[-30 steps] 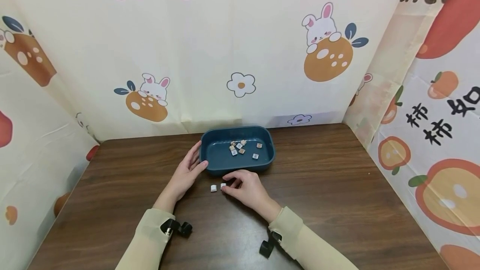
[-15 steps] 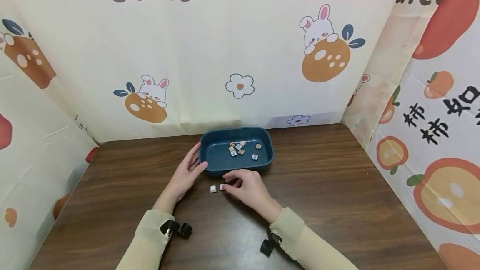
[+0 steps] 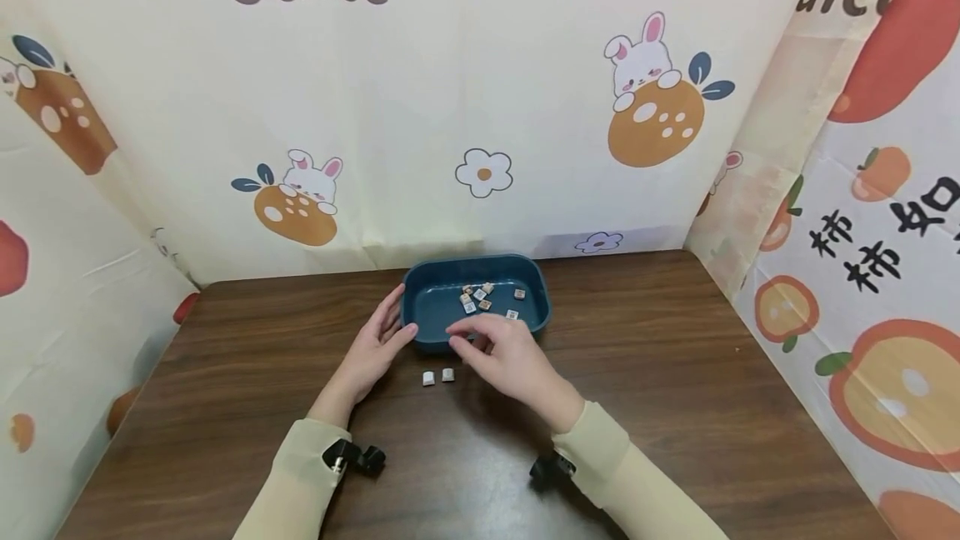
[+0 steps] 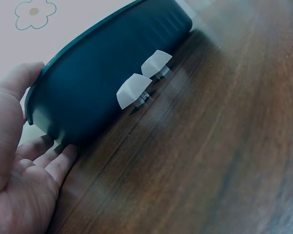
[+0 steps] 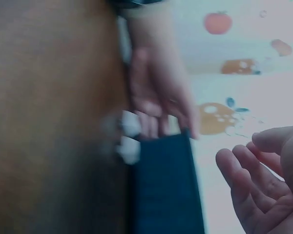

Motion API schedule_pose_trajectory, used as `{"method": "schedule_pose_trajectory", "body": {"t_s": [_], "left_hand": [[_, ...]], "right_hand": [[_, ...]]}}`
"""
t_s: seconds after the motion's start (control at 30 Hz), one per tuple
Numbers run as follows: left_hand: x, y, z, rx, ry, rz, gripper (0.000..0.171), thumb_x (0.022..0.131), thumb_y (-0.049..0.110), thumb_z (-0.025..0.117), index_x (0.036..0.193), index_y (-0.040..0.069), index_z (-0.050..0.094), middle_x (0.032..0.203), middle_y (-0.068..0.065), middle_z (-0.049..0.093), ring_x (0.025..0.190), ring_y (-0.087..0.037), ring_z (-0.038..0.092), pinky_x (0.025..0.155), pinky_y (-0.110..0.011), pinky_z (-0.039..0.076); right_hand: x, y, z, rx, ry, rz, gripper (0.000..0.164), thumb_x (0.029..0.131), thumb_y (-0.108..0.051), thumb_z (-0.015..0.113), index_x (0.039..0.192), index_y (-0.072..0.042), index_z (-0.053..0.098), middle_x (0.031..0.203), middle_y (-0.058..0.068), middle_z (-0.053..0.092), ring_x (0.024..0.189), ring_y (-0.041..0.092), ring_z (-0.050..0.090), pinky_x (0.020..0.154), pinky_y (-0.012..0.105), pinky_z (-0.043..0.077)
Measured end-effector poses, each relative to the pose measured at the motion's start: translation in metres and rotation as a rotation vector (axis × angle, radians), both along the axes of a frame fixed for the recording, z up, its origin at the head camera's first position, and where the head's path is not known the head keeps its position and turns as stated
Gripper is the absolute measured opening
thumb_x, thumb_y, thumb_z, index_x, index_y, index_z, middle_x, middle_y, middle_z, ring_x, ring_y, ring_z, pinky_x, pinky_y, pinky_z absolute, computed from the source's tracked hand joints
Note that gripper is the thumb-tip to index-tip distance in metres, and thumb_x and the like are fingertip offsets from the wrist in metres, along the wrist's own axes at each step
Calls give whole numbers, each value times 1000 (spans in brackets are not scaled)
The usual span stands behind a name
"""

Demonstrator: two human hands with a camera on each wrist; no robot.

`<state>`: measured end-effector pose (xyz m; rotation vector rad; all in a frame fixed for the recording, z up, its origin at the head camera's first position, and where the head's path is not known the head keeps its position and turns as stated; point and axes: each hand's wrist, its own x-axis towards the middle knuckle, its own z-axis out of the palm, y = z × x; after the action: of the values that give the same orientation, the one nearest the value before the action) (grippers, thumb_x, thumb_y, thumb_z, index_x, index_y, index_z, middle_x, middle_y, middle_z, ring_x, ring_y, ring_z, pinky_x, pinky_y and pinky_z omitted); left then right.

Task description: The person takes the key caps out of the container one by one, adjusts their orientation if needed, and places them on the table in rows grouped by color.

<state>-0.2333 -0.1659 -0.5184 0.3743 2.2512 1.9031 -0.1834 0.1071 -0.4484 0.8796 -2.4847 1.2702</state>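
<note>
A dark blue rectangular tray (image 3: 435,308) sits near the back of the table with several small keycaps (image 3: 480,295) inside. My left hand (image 3: 372,352) holds its left end, thumb at the near corner and fingers along the side. In front of the tray two white keycaps stand side by side, a left keycap (image 3: 428,378) and a right keycap (image 3: 447,375). The left wrist view shows stems under both keycaps (image 4: 133,91). My right hand (image 3: 513,357) hovers over the tray's front rim, its fingers loosely bent and nothing visible between them in the right wrist view.
The brown wooden table (image 3: 660,407) extends around the tray on both sides. A printed curtain (image 3: 420,90) hangs right behind the tray, and more printed cloth (image 3: 877,273) flanks the right side. Black wrist cameras sit at both cuffs.
My right hand has let go of the right keycap and risen away from it, up over the tray's front rim. The left hand and tray have stayed put.
</note>
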Motion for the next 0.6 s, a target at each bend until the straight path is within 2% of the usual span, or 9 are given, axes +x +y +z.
{"method": "schedule_pose_trajectory", "body": {"t_s": [0.13, 0.3, 0.43, 0.6], "left_hand": [[0, 3, 1, 1, 4, -16, 74, 112, 29, 66, 175, 30, 26, 179, -9, 29, 165, -31, 29, 129, -50, 29], [-1, 4, 2, 1, 15, -24, 75, 112, 32, 67, 175, 30, 27, 179, -8, 30, 164, -30, 30, 129, -49, 29], [0, 2, 3, 3, 15, -15, 73, 112, 26, 66, 174, 29, 27, 179, -8, 31, 164, -31, 31, 129, -50, 29], [1, -1, 3, 4, 6, -9, 72, 113, 21, 64, 175, 28, 27, 179, -9, 31, 164, -32, 30, 129, -50, 29]], "right_hand": [[-17, 13, 15, 25, 18, -35, 16, 103, -17, 78, 119, -13, 82, 113, -1, 80, 85, 7, 71, 74, 29, 64], [-47, 26, 27, 65, -38, -96, 18, 102, -15, 79, 119, -9, 82, 114, 3, 80, 86, 15, 73, 75, 33, 64], [-70, 30, 30, 135, -93, -118, 19, 105, -19, 76, 121, -11, 82, 112, 3, 79, 84, 19, 71, 71, 34, 60], [-95, 27, 24, 215, -127, -115, 18, 106, -21, 73, 119, -11, 82, 102, 1, 77, 77, 19, 65, 71, 35, 57]]}}
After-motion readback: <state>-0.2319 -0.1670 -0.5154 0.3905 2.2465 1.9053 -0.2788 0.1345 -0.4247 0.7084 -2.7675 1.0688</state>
